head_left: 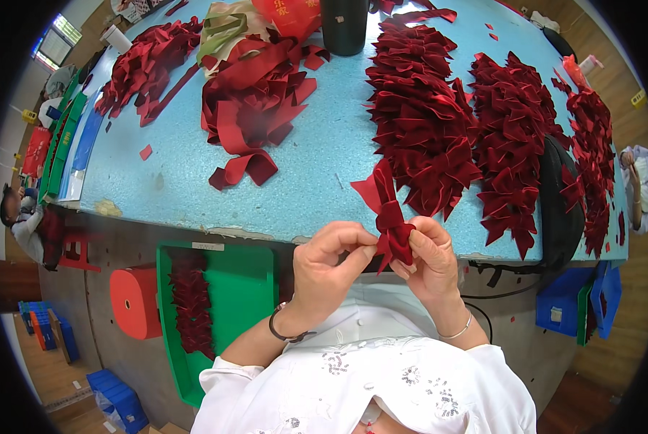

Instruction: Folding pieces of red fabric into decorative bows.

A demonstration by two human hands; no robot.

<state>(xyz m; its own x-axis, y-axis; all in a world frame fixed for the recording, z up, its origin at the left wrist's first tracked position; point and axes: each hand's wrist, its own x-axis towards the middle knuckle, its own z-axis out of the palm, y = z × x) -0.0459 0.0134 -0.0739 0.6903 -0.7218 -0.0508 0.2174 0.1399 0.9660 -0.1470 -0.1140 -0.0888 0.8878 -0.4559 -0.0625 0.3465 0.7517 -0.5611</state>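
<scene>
Above the near edge of the blue table [302,184], both my hands grip one dark red velvet bow [391,217]. Thumb and finger of my left hand [327,267] pinch its lower left side. My right hand [434,262] is closed around its right side, thumb on the folded middle. One pointed ribbon end sticks up and to the left. Just beyond the bow lies a long stacked row of finished-looking red bows [418,116]. Further left is a loose heap of red ribbon strips [248,108].
More bow rows [508,145] lie to the right, beside a black bag [561,210]. A dark cylinder [343,27] stands at the back. Below the table's front edge are a green bin [248,311] with bows and a red roll [134,302]. Two other people sit at the sides.
</scene>
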